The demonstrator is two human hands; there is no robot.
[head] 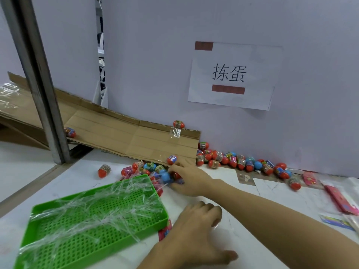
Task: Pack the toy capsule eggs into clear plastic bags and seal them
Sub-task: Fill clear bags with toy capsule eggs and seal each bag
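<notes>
Head view, one green tray, right hand grasping capsule eggs, left hand fingers relaxed.

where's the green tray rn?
Head view, lower left: the green perforated tray lies on the white table with clear plastic bags piled in it, its far corner by the egg pile and the left hand at its right edge.

A single wide-angle view comes from the person's head, looking forward and down across the white desk toward a pale wall that closes off the far side. It sits close: both forearms enter from the bottom edge, the left hand nearest the lens, the right hand beyond it. Straight edges bow near the frame's borders. No second view overlaps it.
</notes>
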